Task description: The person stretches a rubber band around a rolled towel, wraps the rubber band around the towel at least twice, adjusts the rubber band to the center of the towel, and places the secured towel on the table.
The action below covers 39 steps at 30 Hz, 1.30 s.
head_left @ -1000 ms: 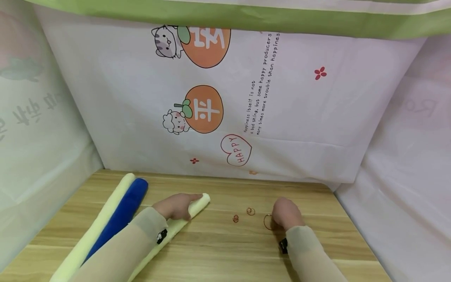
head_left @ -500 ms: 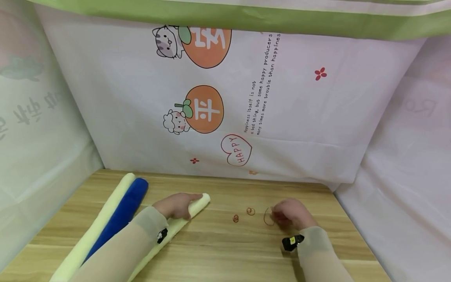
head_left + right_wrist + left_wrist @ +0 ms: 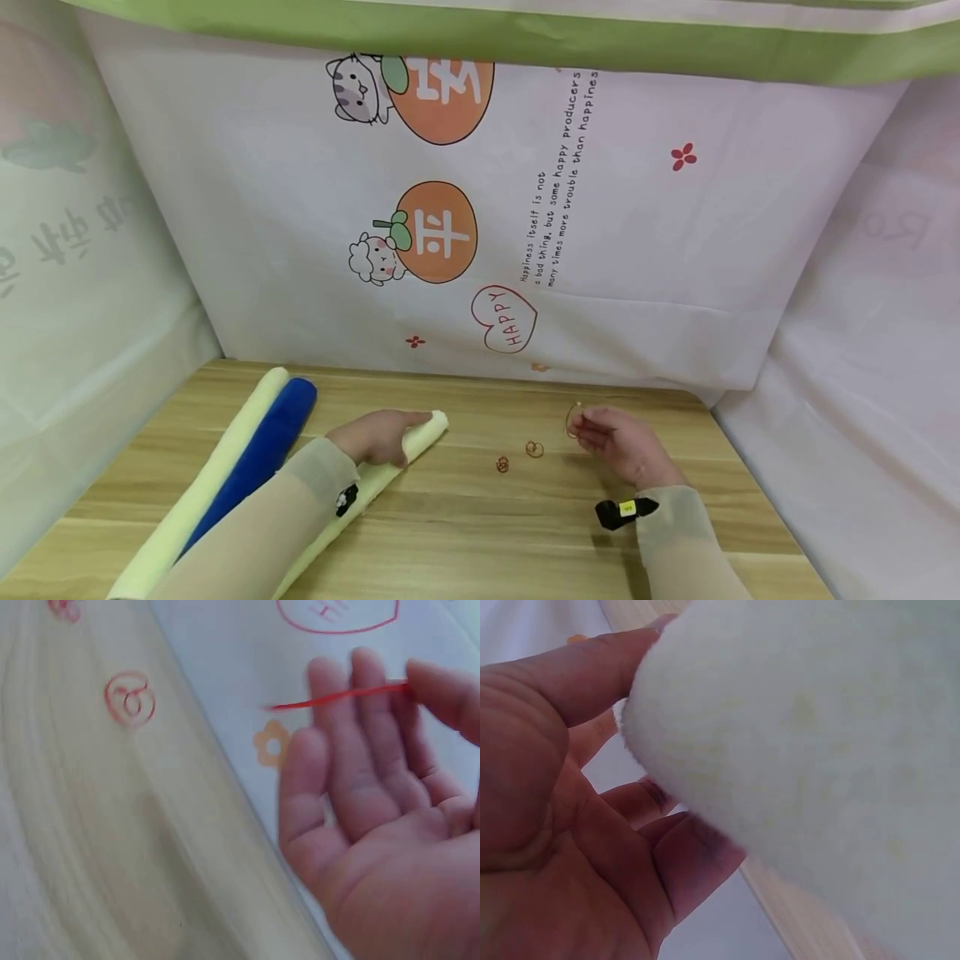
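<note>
My left hand grips a pale yellow rolled towel near its far end. In the left wrist view the thumb lies along one side of the towel roll and the fingertips sit under its edge. To the right, my right hand pinches a thin red rubber band between thumb and finger, the other fingers extended, palm turned to the wrist camera. The band hangs above the table. Two coiled rubber bands, one nearer the right hand and one further left, lie on the wood between the hands.
Left of the left arm lie another pale yellow roll and a dark blue roll, side by side. A printed white cloth stands behind the wooden table, with more white cloth at both sides.
My right hand has lifted the rubber band off the table, moving it toward the back, and has turned so its fingers show. The left hand and its towel have stayed in place.
</note>
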Tool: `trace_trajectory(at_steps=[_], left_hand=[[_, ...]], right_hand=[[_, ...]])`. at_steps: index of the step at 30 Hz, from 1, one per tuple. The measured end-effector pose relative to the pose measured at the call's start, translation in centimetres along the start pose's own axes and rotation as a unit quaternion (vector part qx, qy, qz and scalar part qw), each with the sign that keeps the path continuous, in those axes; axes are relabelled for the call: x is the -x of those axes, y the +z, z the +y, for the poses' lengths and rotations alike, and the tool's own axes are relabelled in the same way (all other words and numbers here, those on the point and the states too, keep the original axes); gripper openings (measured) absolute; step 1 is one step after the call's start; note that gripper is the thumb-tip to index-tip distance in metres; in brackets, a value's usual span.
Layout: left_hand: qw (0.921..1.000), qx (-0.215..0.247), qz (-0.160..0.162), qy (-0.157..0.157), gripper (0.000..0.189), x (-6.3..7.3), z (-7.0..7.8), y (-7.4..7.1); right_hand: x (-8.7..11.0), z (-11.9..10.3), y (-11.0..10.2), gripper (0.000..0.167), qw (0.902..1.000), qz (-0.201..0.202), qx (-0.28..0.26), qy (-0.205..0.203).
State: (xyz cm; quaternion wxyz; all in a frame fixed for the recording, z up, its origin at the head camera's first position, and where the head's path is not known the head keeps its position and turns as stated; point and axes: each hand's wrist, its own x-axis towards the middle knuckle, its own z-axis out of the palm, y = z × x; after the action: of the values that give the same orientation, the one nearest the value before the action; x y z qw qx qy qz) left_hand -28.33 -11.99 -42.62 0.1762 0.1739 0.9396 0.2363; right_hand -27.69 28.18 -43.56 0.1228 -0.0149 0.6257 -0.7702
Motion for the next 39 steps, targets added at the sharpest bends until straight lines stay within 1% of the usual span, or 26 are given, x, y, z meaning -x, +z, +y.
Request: trace_trajectory(at_steps=[2, 3, 5, 6, 8, 11, 15, 21, 23, 25, 29, 33, 36, 39], left_hand=[[1.0000, 0.003, -0.001, 0.001, 0.088, 0.0, 0.0, 0.0], [1.0000, 0.003, -0.002, 0.000, 0.087, 0.0, 0.0, 0.0], [1.0000, -0.001, -0.003, 0.000, 0.087, 0.0, 0.0, -0.1], [1.0000, -0.004, -0.003, -0.001, 0.087, 0.0, 0.1, -0.1], [0.9999, -0.011, -0.003, -0.002, 0.086, 0.0, 0.2, -0.1], [0.9998, -0.017, -0.003, -0.002, 0.086, 0.0, 0.3, -0.2], [0.9999, -0.016, -0.004, -0.003, 0.086, 0.1, 0.4, -0.2], [1.0000, -0.008, -0.005, -0.003, 0.088, 0.1, 0.2, 0.0], [1.0000, -0.006, -0.003, -0.001, 0.088, 0.1, 0.1, 0.1], [1.0000, -0.007, -0.002, 0.001, 0.087, 0.0, 0.0, 0.1], [0.9999, -0.009, 0.001, 0.005, 0.087, 0.0, 0.0, 0.2], [0.9999, -0.012, 0.000, 0.005, 0.087, 0.0, 0.0, 0.2], [0.9999, -0.017, -0.001, 0.004, 0.086, -0.1, 0.0, 0.2], [0.9998, -0.020, -0.002, 0.003, 0.086, -0.2, 0.0, 0.2]], right_hand=[[0.1, -0.3, 0.1, 0.020, 0.9983, -0.032, -0.041, -0.025], [0.2, -0.5, 0.2, 0.023, 0.9956, -0.053, -0.065, -0.042], [0.3, -0.8, 0.3, 0.030, 0.9861, -0.096, -0.110, -0.080], [0.3, -0.8, 0.4, 0.033, 0.9797, -0.117, -0.129, -0.099], [0.3, -1.0, 0.5, 0.038, 0.9638, -0.157, -0.174, -0.128], [0.3, -1.3, 0.7, 0.041, 0.9401, -0.199, -0.233, -0.149], [0.4, -1.6, 0.9, 0.045, 0.9104, -0.232, -0.306, -0.154], [0.5, -1.9, 1.2, 0.052, 0.8664, -0.280, -0.373, -0.179], [0.6, -1.9, 1.3, 0.052, 0.8534, -0.288, -0.393, -0.185], [0.7, -1.9, 1.3, 0.051, 0.8430, -0.294, -0.411, -0.185], [0.9, -2.0, 1.2, 0.046, 0.8306, -0.299, -0.437, -0.173], [0.8, -2.1, 1.3, 0.044, 0.8238, -0.309, -0.445, -0.167], [0.8, -2.2, 1.5, 0.043, 0.8213, -0.330, -0.427, -0.184], [0.9, -2.4, 1.9, 0.043, 0.8216, -0.353, -0.397, -0.206]])
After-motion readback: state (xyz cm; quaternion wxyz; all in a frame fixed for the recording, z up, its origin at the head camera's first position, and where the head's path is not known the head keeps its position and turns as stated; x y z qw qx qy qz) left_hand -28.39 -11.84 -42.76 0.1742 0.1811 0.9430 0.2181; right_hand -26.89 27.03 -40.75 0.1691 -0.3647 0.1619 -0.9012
